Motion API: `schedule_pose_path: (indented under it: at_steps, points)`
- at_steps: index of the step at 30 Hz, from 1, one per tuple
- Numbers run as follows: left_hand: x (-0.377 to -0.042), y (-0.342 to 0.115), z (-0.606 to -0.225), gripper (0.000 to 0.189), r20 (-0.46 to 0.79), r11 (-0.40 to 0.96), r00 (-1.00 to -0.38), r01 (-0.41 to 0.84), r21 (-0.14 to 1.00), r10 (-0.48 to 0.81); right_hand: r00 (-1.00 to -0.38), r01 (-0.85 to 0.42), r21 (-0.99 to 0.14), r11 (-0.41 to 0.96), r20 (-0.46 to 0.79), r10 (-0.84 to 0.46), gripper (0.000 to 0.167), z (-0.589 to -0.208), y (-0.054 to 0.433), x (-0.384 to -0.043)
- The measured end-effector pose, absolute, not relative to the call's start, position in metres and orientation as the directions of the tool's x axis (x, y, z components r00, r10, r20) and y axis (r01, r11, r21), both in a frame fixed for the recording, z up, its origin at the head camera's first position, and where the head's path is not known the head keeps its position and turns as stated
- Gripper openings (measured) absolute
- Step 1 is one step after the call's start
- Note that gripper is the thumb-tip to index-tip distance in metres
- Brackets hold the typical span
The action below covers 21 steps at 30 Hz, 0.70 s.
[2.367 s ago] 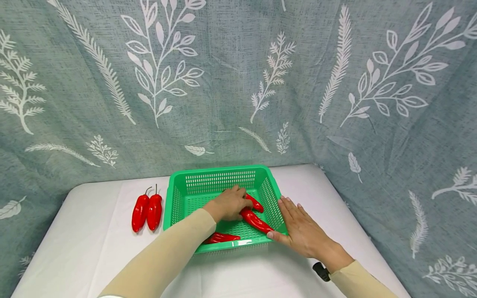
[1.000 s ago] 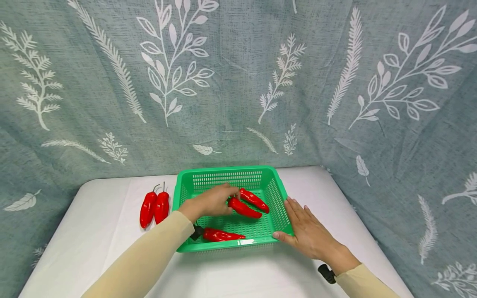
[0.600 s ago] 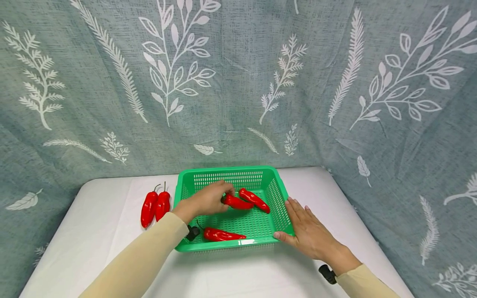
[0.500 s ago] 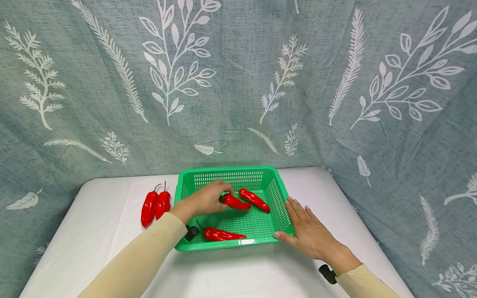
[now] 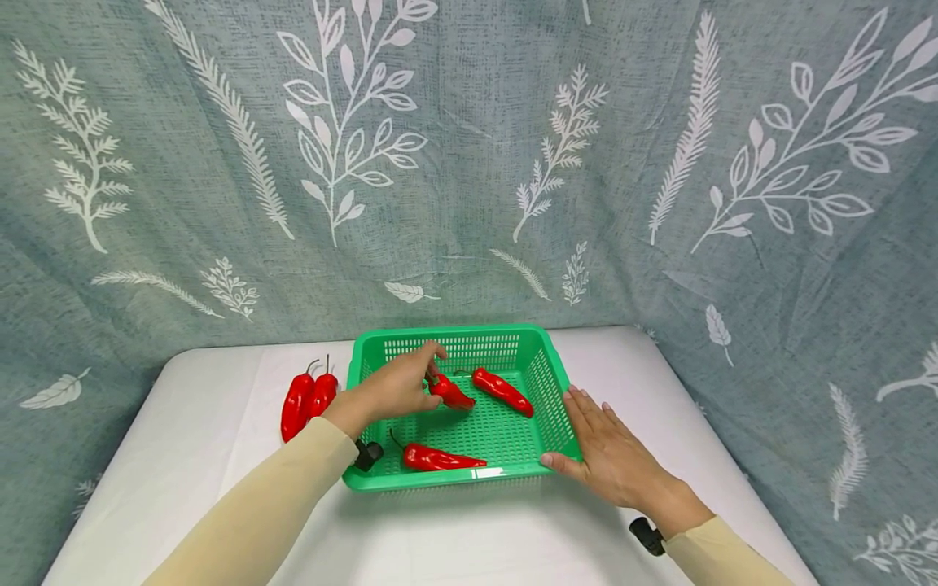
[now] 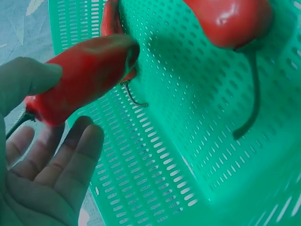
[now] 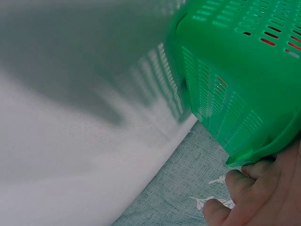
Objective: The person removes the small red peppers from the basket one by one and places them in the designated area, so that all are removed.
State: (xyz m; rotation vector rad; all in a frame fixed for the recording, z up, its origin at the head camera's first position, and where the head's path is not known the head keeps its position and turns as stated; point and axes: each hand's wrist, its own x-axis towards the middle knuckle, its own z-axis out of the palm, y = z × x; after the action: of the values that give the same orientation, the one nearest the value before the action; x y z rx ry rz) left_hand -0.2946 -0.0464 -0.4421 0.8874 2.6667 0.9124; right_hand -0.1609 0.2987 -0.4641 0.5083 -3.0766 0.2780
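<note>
My left hand (image 5: 392, 389) is over the left half of a green slotted plastic basket (image 5: 418, 480) and holds a red chili pepper (image 5: 453, 394) near its stem end. In the left wrist view the thumb (image 6: 44, 77) presses on this pepper, with the other fingers beneath it, partly hidden. A second red pepper (image 5: 504, 392) lies at the basket's back right, a third red pepper (image 5: 440, 458) along its front wall. My right hand (image 5: 611, 452) rests on the basket's right edge, fingers straight, thumb at the front corner.
Two more red peppers (image 5: 296, 404) lie side by side on the white tablecloth (image 5: 220, 423), left of the basket. Part of one is hidden by the left arm. A grey-green leaf-patterned curtain (image 5: 469, 203) hangs behind and to the right. Each wrist wears a black camera (image 5: 646, 537).
My left hand has gripped a pepper inside the basket and moved left with it, away from the back-right pepper. My right hand has stayed on the basket's right edge.
</note>
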Motion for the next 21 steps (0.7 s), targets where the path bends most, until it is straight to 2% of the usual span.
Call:
schedule_pose_path:
  at_steps: [7,10,12,17,21]
  points:
    - [-0.2941,-0.0473,-0.4423,0.085,0.044,0.603,-0.825,0.448,0.66,0.564,-0.948,-0.317,-0.174,0.932,0.037,-0.316,0.104,-0.4641,0.2996,-0.1607]
    - [-0.2943,-0.0481,-0.4426,0.088,0.056,0.575,-0.83,0.432,0.695,0.555,-0.949,-0.316,-0.173,0.933,0.037,-0.314,0.104,-0.4642,0.2999,-0.1611]
    - [-0.2945,-0.0486,-0.4429,0.079,0.06,0.552,-0.832,0.419,0.721,0.552,-0.949,-0.314,-0.173,0.934,0.036,-0.313,0.104,-0.4641,0.2999,-0.1611]
    - [-0.2959,-0.0504,-0.4452,0.039,0.065,0.536,-0.84,0.401,0.743,0.539,-0.949,-0.314,-0.178,0.933,0.037,-0.312,0.104,-0.4636,0.2994,-0.161]
    - [-0.297,-0.0512,-0.4464,0.034,0.07,0.552,-0.849,0.401,0.731,0.524,-0.949,-0.314,-0.181,0.932,0.038,-0.313,0.104,-0.4629,0.2989,-0.1608]
